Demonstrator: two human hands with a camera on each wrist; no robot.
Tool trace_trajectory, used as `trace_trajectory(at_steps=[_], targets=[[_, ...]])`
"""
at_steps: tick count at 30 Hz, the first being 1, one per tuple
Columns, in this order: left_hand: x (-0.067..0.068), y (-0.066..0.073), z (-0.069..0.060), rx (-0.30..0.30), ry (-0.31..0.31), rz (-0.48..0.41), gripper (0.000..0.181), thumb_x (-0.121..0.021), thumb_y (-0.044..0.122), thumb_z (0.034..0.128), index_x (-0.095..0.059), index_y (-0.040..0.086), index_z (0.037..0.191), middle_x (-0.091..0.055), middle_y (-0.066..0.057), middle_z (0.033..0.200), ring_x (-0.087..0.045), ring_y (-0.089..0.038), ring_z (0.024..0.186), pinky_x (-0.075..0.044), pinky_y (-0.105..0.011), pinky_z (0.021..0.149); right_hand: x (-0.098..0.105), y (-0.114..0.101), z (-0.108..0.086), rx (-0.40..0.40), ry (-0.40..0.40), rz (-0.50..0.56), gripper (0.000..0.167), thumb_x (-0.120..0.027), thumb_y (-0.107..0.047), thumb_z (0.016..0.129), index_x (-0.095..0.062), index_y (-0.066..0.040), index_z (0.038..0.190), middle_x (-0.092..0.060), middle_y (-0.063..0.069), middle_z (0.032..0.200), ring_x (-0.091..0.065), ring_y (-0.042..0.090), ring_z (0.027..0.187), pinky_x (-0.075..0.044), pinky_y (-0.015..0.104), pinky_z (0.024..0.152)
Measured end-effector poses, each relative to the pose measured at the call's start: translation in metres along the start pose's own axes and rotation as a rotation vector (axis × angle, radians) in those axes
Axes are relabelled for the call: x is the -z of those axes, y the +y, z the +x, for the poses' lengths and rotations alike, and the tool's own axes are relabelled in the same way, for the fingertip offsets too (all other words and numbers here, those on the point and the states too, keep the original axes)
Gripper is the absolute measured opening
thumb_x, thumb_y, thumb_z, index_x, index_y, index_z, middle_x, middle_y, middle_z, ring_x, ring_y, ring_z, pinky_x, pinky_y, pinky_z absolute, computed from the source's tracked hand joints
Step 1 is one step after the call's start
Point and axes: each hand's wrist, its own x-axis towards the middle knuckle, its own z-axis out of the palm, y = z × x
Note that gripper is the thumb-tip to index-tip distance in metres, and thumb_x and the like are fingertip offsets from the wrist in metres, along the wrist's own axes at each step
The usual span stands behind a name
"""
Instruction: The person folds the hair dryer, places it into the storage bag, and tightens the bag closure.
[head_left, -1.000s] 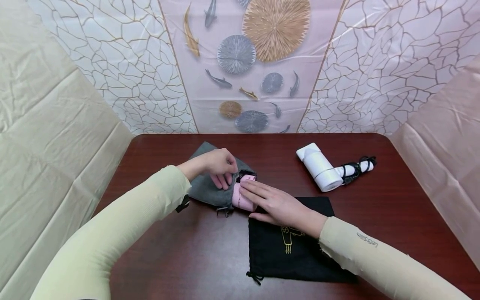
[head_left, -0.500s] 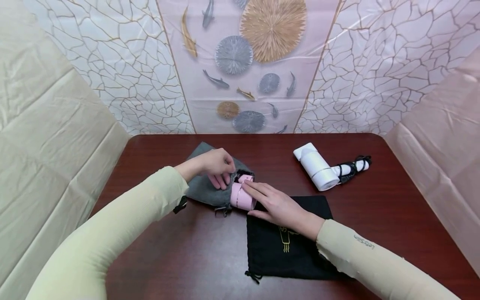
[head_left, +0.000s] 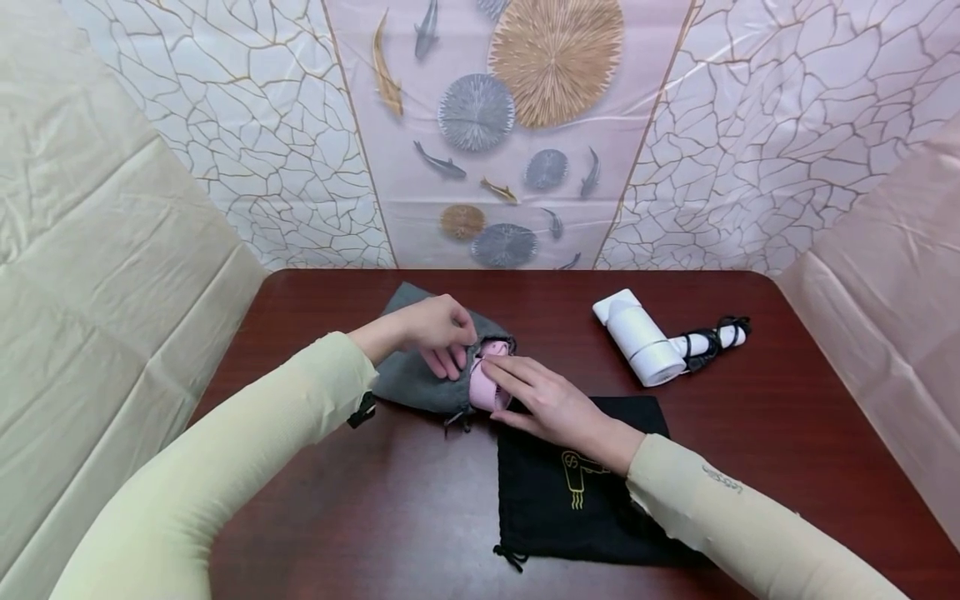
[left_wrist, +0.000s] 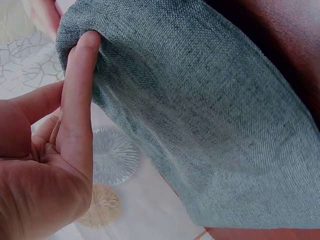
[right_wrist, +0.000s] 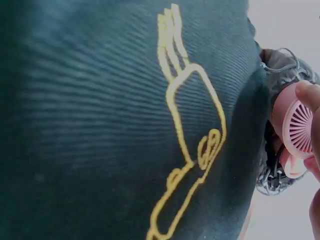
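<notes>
A pink hair dryer (head_left: 486,393) lies partly inside a grey drawstring bag (head_left: 416,385), its barrel end poking out of the mouth. My left hand (head_left: 442,333) pinches the bag's rim; in the left wrist view the grey cloth (left_wrist: 190,100) drapes away from the fingers. My right hand (head_left: 551,404) holds the barrel's outer end, thumb on the near side and fingers over the far side. The right wrist view shows the dryer's pink slotted grille (right_wrist: 300,127) close to these fingers. The rest of the dryer is hidden in the bag.
Beneath my right wrist a black drawstring bag (head_left: 540,521) lies flat, with a yellow hair dryer outline on it. Farther back on the right, a white hair dryer (head_left: 637,337) rests on the brown table (head_left: 360,517), its black cord (head_left: 701,358) wound round the handle.
The pink hair dryer has gone a little deeper into the grey bag and turned slightly. My right hand has moved with it, its fingers more bent over the end. My left hand stays at the rim.
</notes>
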Motion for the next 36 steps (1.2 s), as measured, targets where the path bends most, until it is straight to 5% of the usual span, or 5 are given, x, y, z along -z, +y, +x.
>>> trace_trajectory(at_steps=[6,15,36], targets=[[0.001,0.004,0.001,0.008,-0.005,-0.004,0.022,-0.053,0.011,0.1116,-0.070,-0.002,0.118,-0.075,-0.015,0.087,-0.078,-0.023,0.069,-0.066,-0.039,0.066,-0.002,0.003,0.004,-0.018,0.006,0.014,0.076,-0.095,-0.018,0.082,-0.060,0.004,0.147,-0.062,0.019,0.146,-0.062,0.031,0.132,-0.056,0.044,0.105],[0.002,0.006,0.000,-0.007,-0.013,0.000,0.023,-0.053,0.011,0.1116,-0.071,-0.003,0.117,-0.076,-0.014,0.087,-0.078,-0.022,0.068,-0.066,-0.038,0.066,-0.009,0.007,0.005,0.078,0.005,-0.050,0.076,-0.095,-0.017,0.082,-0.060,0.003,0.147,-0.062,0.018,0.147,-0.060,0.030,0.134,-0.055,0.042,0.107],[-0.001,-0.001,0.007,0.032,-0.027,0.018,0.022,-0.054,0.013,0.1120,-0.072,0.000,0.118,-0.077,-0.015,0.091,-0.079,-0.024,0.071,-0.066,-0.040,0.066,0.000,0.012,-0.006,-0.125,-0.046,0.081,0.075,-0.092,-0.021,0.086,-0.059,0.000,0.150,-0.062,0.017,0.150,-0.061,0.030,0.137,-0.055,0.047,0.107]])
